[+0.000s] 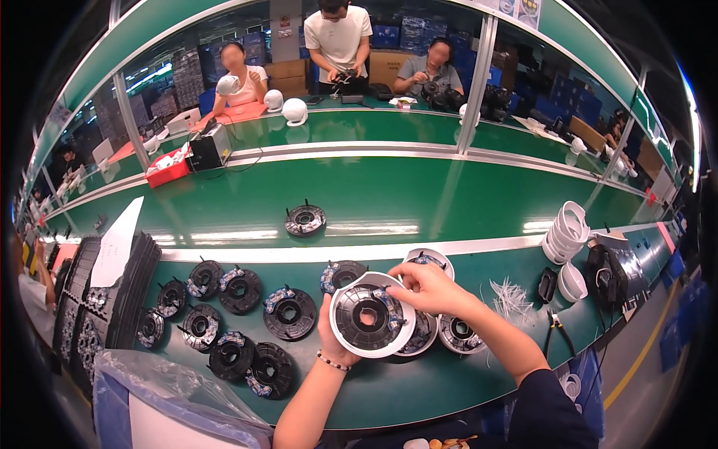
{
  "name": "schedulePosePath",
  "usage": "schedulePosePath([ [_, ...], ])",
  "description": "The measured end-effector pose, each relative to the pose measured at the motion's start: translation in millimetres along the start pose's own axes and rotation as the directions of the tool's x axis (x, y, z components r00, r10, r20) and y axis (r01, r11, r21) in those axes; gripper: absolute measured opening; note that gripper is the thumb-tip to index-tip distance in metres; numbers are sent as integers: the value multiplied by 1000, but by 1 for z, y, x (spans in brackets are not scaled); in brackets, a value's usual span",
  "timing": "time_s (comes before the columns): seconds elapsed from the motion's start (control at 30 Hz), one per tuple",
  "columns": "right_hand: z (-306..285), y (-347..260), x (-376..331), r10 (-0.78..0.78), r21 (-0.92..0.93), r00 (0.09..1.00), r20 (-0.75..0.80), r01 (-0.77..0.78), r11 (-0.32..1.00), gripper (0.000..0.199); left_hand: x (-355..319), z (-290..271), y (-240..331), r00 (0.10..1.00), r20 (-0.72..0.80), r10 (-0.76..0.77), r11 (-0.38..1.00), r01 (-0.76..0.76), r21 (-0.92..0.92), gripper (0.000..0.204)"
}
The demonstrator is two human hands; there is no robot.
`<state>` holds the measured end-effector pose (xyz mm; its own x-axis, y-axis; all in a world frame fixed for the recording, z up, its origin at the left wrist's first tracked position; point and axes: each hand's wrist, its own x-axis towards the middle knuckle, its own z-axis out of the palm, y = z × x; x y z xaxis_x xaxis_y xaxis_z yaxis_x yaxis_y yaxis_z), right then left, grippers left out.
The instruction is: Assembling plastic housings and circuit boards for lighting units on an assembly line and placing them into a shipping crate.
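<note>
My left hand (327, 327) grips a white round housing (402, 334) from its left side. Inside the housing sits a black plastic disc (348, 314) with a centre hole and a blue circuit board (392, 308) along its right edge. My right hand (425, 290) reaches over the housing's upper right rim, fingers bent and pinched together by the board; what is between the fingertips is too small to tell. More white housings with discs in them, such as one (461, 337) to the right, lie close by. Another black disc (344, 275) lies behind my left hand.
Several black discs with boards (290, 313) are spread at left, beside stacked black trays (112, 299). White cable ties (511, 299), pliers (557, 333) and stacked white rings (566, 233) lie at right. One disc (305, 220) rests on the green belt (374, 191). People work across it.
</note>
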<state>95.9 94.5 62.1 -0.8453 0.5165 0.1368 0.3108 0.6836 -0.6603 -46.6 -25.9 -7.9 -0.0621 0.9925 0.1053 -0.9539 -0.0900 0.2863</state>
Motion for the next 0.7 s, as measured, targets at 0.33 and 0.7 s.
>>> schedulePosePath([
  [0.33,19,-51,-11,-180,-316,983,45,185,930,115,7,1,0,994,49,96,987,-102,123,69],
  [0.7,35,-44,-14,-308,-138,945,-112,292,946,123,3,7,-1,985,28,171,982,-173,76,61],
])
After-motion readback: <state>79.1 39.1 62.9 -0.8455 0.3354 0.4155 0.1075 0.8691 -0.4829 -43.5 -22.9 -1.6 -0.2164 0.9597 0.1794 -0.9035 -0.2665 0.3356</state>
